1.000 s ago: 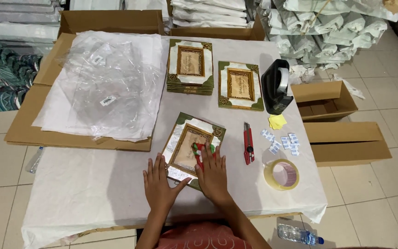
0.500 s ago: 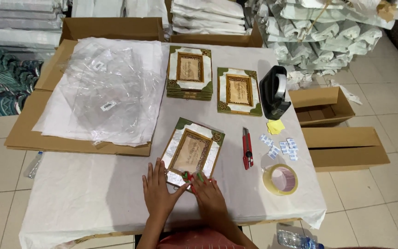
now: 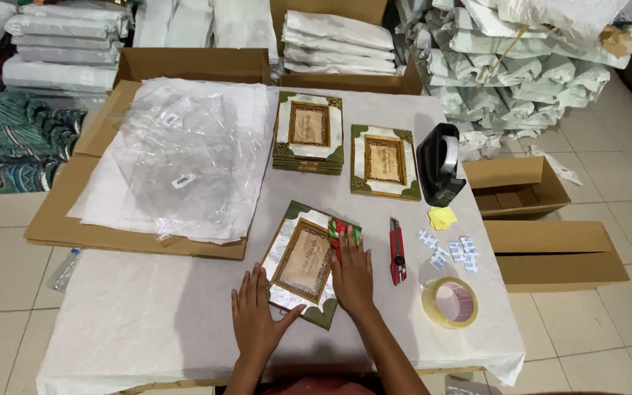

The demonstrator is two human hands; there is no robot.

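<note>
Both hands flat, fingers spread, gripping nothing — left hand [image 3: 256, 322] and right hand [image 3: 352, 274] pressing picture frame [image 3: 307, 261] on table [image 3: 148, 322].

At lower centre, the left hand [image 3: 257, 322] lies flat on the white table cover [image 3: 133, 322], fingertips touching the decorated frame [image 3: 303, 263]. The right hand [image 3: 352, 274] presses its right edge; a red cutter [image 3: 398, 252] lies just beside.

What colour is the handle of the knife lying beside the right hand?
Red; the knife shows best in the head view.
</note>
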